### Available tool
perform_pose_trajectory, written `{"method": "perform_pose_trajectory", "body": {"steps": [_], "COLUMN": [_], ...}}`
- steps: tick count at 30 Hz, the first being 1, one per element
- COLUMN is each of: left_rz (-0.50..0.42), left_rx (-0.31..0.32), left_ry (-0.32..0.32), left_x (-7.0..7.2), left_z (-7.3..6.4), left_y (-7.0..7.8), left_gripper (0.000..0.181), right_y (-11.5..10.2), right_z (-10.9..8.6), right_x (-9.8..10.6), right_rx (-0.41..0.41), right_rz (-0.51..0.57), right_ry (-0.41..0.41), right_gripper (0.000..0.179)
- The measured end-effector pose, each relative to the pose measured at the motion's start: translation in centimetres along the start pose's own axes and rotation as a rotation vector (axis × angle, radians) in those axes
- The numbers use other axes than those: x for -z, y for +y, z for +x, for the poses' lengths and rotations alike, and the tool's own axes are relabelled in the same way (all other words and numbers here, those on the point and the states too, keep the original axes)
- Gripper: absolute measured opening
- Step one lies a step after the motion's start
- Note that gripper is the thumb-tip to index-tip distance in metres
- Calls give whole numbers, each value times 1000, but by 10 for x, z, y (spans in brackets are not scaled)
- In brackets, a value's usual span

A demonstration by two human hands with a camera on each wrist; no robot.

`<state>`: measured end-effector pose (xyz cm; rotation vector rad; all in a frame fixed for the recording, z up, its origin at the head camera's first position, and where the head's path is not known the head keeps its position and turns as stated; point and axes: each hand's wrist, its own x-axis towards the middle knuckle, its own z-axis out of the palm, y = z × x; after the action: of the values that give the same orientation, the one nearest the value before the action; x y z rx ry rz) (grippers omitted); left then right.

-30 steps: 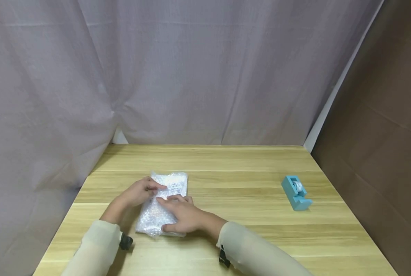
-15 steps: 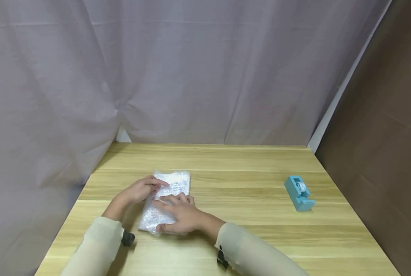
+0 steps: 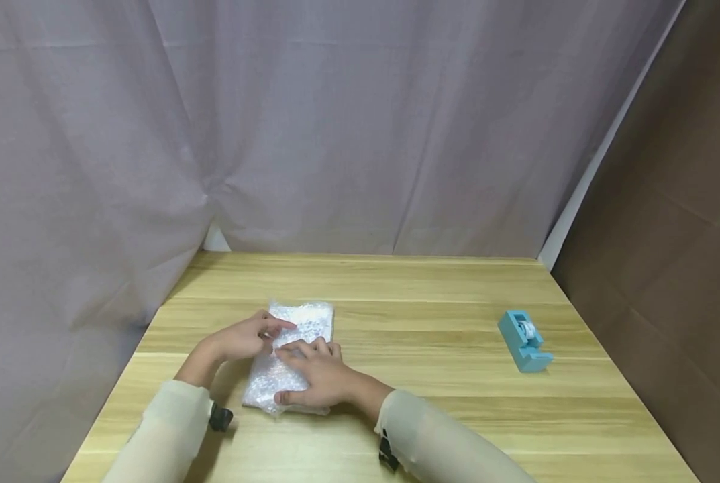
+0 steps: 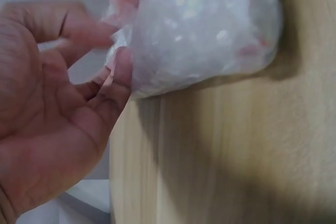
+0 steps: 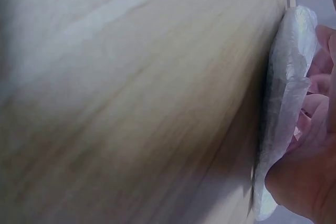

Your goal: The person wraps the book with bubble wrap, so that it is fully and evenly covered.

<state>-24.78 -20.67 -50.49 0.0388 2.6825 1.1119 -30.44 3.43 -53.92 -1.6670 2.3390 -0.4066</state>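
A flat, rectangular package in clear bubble wrap (image 3: 263, 384) lies on the left part of the wooden table. At its left edge is my left hand (image 3: 239, 340), with the index finger reaching over the top. The left wrist view shows the fingers (image 4: 122, 66) of that hand curled at the wrap's gathered edge (image 4: 126, 35), pinching it. My right hand (image 3: 323, 377) rests spread across the near half of the package, thumb toward the near edge. From the right wrist the package (image 5: 286, 87) appears side-on, the palm over it. Whatever is inside is blurred by the wrap.
A light blue tape dispenser (image 3: 523, 342) with a roll of clear tape stands on the right side of the wooden table (image 3: 420, 335). Grey curtain (image 3: 360, 134) hangs behind the table, and a brown panel (image 3: 667, 235) borders it on the right.
My right hand has slid slightly left over the wrap. The left hand stays at the package's left edge with its fingers shifting a little. The head view has turned slightly.
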Motion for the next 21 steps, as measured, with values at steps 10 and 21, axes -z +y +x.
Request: {"method": "perform_pose_trajectory", "body": {"steps": [10,21], "left_rz": [33,34], "left_rx": [-97,-85], "left_ry": [-40,-40], "left_x": [-1,-2], "left_z": [2,2], "left_y": [3,5], "left_gripper": [71,82], "right_y": [5,-3], "right_z": [-2,-2], "right_x": [-1,1], "right_rx": [3,-9], "right_rz": [-28,-40], "right_ry": [-6,-26], "right_gripper": [83,93]}}
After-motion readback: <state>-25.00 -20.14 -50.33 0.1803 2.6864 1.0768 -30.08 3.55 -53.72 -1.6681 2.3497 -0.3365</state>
